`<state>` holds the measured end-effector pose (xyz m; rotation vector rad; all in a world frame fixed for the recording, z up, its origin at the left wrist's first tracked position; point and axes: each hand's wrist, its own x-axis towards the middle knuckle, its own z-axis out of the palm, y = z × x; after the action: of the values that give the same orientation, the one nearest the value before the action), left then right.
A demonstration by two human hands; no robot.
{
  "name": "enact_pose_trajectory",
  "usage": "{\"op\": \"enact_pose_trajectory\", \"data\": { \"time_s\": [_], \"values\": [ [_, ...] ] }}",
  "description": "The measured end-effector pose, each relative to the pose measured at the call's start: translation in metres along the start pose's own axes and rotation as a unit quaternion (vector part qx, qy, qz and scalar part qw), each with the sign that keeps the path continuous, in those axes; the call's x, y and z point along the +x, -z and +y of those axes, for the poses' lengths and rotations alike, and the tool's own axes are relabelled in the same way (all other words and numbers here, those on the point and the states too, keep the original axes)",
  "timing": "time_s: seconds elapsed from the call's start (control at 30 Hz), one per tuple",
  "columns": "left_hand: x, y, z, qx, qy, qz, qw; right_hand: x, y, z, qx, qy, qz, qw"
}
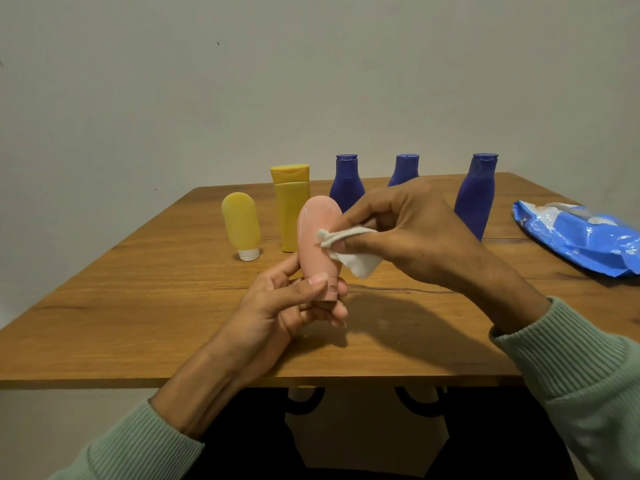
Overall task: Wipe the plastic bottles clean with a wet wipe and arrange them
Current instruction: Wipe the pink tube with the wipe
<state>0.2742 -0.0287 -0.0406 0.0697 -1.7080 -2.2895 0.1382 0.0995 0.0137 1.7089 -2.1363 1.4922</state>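
1. Pink bottle [317, 233], smooth rounded plastic, is at the centre of the frame, held cap-down above the wooden table [138, 289].
2. The left hand [294, 303] grips its narrow cap end with fingers and thumb curled round it, so most of the cap is hidden.
3. The right hand [408, 223] pinches a crumpled white wet wipe [356, 261] against the bottle's right side, and a loose corner hangs below the fingers.
4. Behind, this hand hides the lower half of the middle blue bottle [403, 169] and part of the left blue bottle [346, 183].
5. The right blue bottle [476, 195] stands upright and is almost fully visible. All three are opaque, with narrow necks and flat caps.
6. Left of centre, a translucent yellow tube [240, 223] stands on its white cap beside a taller, flat-sided yellow bottle [292, 209].
7. At the right edge lies a glossy, crinkled blue wipes pack [575, 237], cut off by the frame, its print unreadable.
8. Ribbed pale green sleeves [588, 393] run out of the lower corners.
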Motion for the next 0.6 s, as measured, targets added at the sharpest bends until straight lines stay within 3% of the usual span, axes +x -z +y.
{"op": "enact_pose_trajectory", "data": {
  "time_s": [0.23,0.37,0.5,0.6],
  "values": [
    [-0.0024,0.0008,0.0019,-0.002,0.045,-0.04,0.998,0.0023,-0.0058,0.0048,0.036,-0.02,0.165,0.985],
    [-0.003,0.0022,0.0024,-0.006,0.048,-0.064,0.997,0.0019,-0.0008,0.0023,0.056,-0.028,0.15,0.987],
    [-0.0036,0.0001,0.0009,0.024,0.039,-0.031,0.998,0.0004,0.0003,-0.0035,0.026,-0.016,0.088,0.996],
    [-0.0042,-0.0012,0.0007,0.051,0.035,-0.021,0.998,0.0002,-0.0049,-0.004,-0.019,-0.004,0.123,0.992]
  ]
}}
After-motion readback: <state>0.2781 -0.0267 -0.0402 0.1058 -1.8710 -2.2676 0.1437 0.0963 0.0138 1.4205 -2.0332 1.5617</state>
